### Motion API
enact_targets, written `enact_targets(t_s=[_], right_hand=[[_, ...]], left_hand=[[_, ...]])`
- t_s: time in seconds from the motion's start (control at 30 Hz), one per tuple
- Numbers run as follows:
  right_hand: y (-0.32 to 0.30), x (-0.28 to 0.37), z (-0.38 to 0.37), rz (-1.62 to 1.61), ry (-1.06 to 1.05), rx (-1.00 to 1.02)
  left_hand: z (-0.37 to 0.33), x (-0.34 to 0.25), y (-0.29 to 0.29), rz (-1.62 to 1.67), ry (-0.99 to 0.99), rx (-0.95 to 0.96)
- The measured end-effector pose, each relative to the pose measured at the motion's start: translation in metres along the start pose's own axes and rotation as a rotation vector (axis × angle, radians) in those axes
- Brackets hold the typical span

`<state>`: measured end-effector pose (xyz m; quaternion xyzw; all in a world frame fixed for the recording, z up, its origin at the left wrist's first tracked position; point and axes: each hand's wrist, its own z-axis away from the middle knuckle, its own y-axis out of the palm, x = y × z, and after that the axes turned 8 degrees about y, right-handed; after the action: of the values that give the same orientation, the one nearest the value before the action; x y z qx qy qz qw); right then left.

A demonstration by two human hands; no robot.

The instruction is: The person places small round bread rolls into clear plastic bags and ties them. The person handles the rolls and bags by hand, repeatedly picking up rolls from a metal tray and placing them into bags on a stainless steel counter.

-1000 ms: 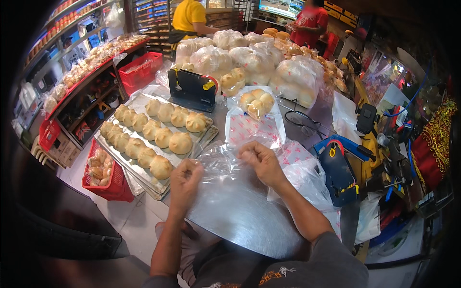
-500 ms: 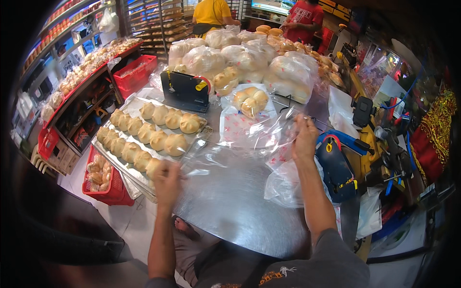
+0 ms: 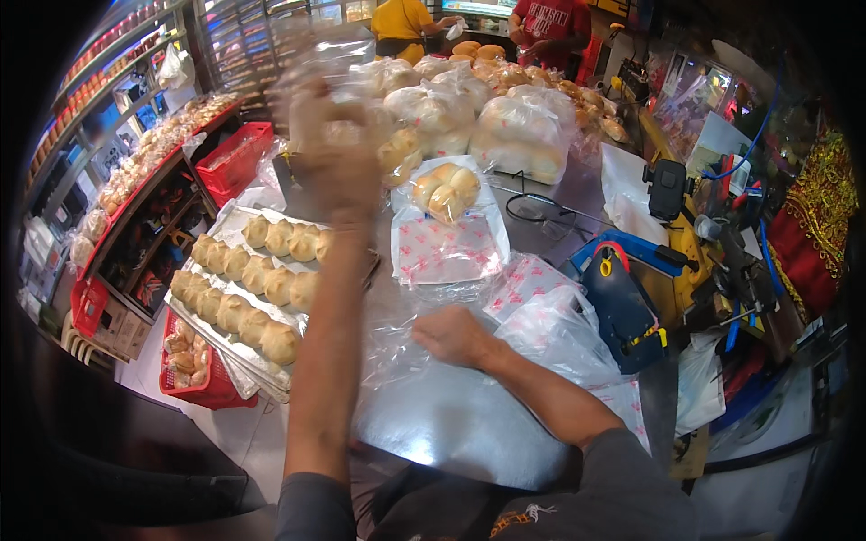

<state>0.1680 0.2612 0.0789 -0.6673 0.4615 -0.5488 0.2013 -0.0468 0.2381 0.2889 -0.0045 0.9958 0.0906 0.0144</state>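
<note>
- Clear plastic bag (image 3: 401, 347) lay flat on the steel table (image 3: 451, 424), its long axis running leftward from the right hand (image 3: 456, 335).
- Right hand rested knuckles-up, fingers curled on the bag's edge.
- Left hand (image 3: 329, 149) was raised and blurred, well beyond the bag; whether it gripped anything could not be told.
- Tray of buns (image 3: 248, 279) lay left of both.

My left hand (image 3: 329, 149) has shot up off the tray's near edge and now hangs blurred over the bench's far side. My right hand (image 3: 456, 335) has pulled back from the bagged buns (image 3: 446, 189) onto the clear bag (image 3: 406, 347) mid-bench.
</note>
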Motion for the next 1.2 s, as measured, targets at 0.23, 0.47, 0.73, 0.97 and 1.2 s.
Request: enact_targets(t_s=[0.23, 0.47, 0.73, 0.97, 1.2], right_hand=[[0.023, -0.004, 0.000, -0.073, -0.185, -0.169], [0.019, -0.006, 0.003, -0.127, -0.037, -0.109], [-0.027, 0.004, -0.011, -0.599, 0.299, -0.200], [-0.044, 0.050, -0.012, -0.486, 0.375, -0.187], [-0.052, 0.056, -0.014, -0.291, 0.309, -0.231]], left_hand=[[0.140, -0.110, 0.081, 0.456, -0.037, 1.488], [0.126, -0.105, 0.034, 0.762, -0.041, 1.278], [0.061, -0.068, -0.118, 0.561, -0.227, 1.334], [0.076, -0.069, -0.159, 0.504, -0.331, 1.226], [0.066, -0.087, -0.179, 0.487, -0.454, 1.111]])
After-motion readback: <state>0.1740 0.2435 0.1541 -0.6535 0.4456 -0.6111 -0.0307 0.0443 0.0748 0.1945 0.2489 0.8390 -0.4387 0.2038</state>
